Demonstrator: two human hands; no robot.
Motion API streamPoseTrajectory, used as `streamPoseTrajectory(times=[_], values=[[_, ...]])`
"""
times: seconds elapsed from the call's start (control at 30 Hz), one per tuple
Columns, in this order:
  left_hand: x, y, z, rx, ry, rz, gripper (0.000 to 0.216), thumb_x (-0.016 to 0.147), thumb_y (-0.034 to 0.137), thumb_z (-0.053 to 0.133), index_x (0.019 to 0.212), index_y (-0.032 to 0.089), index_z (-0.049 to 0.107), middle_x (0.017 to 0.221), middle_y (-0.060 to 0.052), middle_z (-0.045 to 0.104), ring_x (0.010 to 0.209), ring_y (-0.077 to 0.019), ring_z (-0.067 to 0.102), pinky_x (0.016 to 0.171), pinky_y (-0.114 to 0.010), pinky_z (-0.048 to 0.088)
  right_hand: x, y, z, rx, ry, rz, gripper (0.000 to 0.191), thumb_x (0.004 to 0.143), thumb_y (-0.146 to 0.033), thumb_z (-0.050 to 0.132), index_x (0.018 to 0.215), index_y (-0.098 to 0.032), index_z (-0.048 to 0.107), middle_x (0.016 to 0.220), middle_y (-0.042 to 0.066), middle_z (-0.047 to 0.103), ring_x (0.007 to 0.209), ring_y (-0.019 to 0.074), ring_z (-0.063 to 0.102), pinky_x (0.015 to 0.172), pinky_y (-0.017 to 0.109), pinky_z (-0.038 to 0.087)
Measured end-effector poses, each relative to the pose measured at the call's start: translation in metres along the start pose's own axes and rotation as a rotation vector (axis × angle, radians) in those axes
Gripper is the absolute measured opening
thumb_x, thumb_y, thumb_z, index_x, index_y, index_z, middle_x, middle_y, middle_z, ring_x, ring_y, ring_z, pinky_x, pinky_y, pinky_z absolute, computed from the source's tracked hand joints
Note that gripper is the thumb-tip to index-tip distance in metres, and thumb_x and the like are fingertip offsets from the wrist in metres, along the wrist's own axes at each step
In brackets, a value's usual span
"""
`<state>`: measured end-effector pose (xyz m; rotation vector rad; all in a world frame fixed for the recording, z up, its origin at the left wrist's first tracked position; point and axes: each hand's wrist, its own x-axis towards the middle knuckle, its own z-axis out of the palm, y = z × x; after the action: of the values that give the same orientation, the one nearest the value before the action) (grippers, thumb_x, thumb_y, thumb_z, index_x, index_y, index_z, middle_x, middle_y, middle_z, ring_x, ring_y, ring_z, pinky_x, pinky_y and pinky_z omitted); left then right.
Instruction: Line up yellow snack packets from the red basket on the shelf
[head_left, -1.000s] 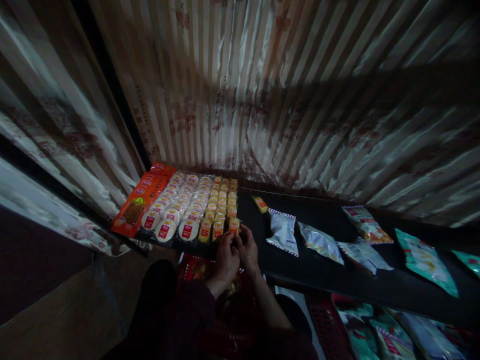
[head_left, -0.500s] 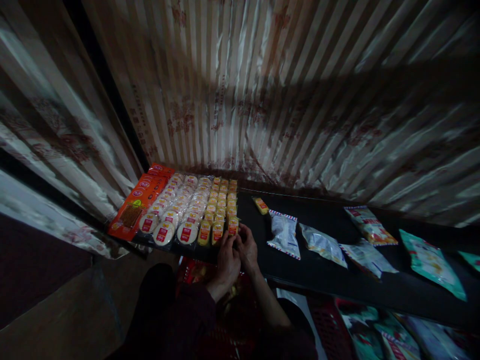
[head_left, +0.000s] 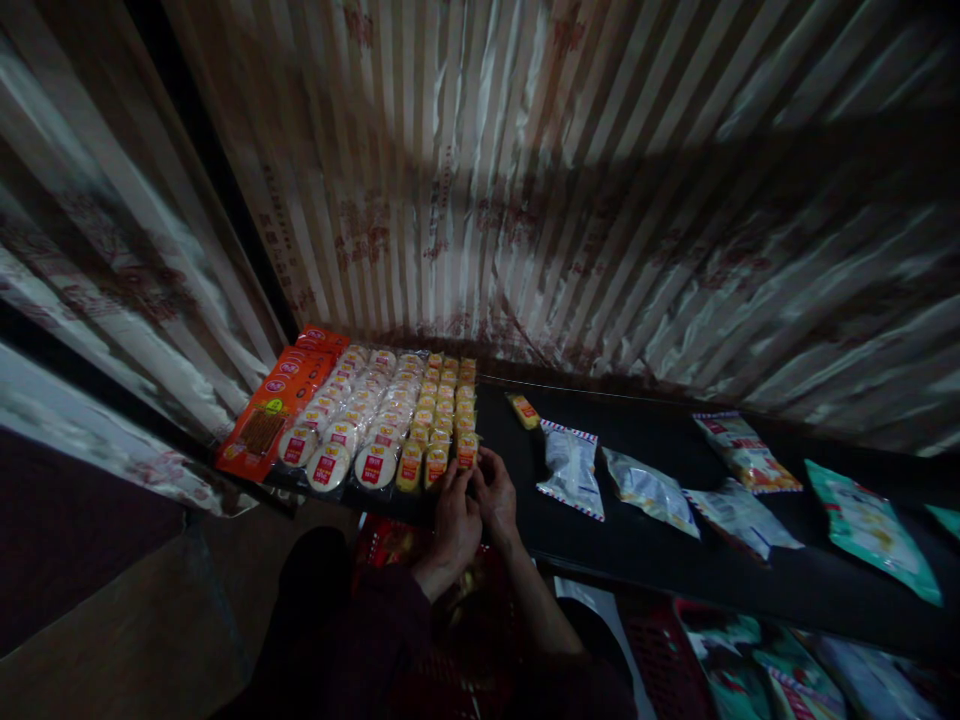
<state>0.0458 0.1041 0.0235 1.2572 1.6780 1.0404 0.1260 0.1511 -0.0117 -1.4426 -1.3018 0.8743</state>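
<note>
Both my hands meet at the front edge of a black shelf (head_left: 675, 560). My left hand (head_left: 454, 520) and my right hand (head_left: 496, 495) have their fingers curled together at the front end of a row of small yellow snack packs (head_left: 450, 420). The fingertips touch the nearest yellow pack (head_left: 467, 450); whether they grip it is hard to make out in the dim light. Left of these lie rows of round white packs with red labels (head_left: 360, 415) and orange packs (head_left: 281, 405).
One yellow pack (head_left: 523, 410) lies alone further back. Silver, white and green snack bags (head_left: 570, 465) are spread along the shelf to the right. Striped curtain (head_left: 525, 200) hangs behind. A red basket (head_left: 660, 650) with more bags sits below.
My hands have stayed at the front of the yellow row, with only small finger movement. The view has shifted slightly.
</note>
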Motion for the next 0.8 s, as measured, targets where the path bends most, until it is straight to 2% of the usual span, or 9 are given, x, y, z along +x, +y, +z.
streamPoseTrajectory(times=[0.13, 0.47, 0.67, 0.8], values=[[0.001, 0.001, -0.002, -0.024, -0.013, -0.001, 0.062, 0.066, -0.006, 0.042, 0.12, 0.017, 0.061, 0.146, -0.006, 0.041, 0.136, -0.0174, 0.035, 0.116, -0.031, 0.027, 0.001, -0.001, 0.001, 0.0, 0.035, -0.01, 0.039, 0.076, -0.043, 0.055, 0.107, -0.019, 0.06, 0.099, 0.01, 0.069, 0.09, 0.0234, 0.066, 0.082, 0.038, 0.051], [0.001, -0.008, 0.0, 0.042, -0.074, 0.107, 0.065, 0.07, -0.001, 0.042, 0.133, 0.011, 0.049, 0.151, -0.01, 0.032, 0.139, -0.0195, 0.029, 0.117, -0.032, 0.024, 0.006, 0.003, 0.002, -0.036, -0.015, -0.038, 0.037, 0.079, -0.042, 0.053, 0.108, -0.019, 0.06, 0.103, 0.009, 0.068, 0.094, 0.0227, 0.064, 0.085, 0.038, 0.05], [0.002, -0.008, -0.002, 0.029, -0.097, 0.109, 0.069, 0.067, -0.001, 0.041, 0.135, 0.011, 0.047, 0.151, -0.01, 0.031, 0.139, -0.0198, 0.029, 0.118, -0.032, 0.024, 0.008, 0.003, -0.001, -0.074, -0.018, -0.055, 0.038, 0.079, -0.041, 0.054, 0.109, -0.019, 0.063, 0.105, 0.01, 0.067, 0.095, 0.0227, 0.063, 0.087, 0.038, 0.049], [0.002, -0.008, -0.001, 0.062, -0.101, 0.109, 0.069, 0.068, -0.001, 0.04, 0.137, 0.005, 0.043, 0.151, -0.013, 0.028, 0.14, -0.021, 0.027, 0.118, -0.033, 0.023, 0.008, 0.001, -0.004, -0.062, -0.014, -0.114, 0.036, 0.081, -0.043, 0.052, 0.104, -0.02, 0.066, 0.103, 0.01, 0.067, 0.098, 0.0224, 0.061, 0.091, 0.039, 0.047]])
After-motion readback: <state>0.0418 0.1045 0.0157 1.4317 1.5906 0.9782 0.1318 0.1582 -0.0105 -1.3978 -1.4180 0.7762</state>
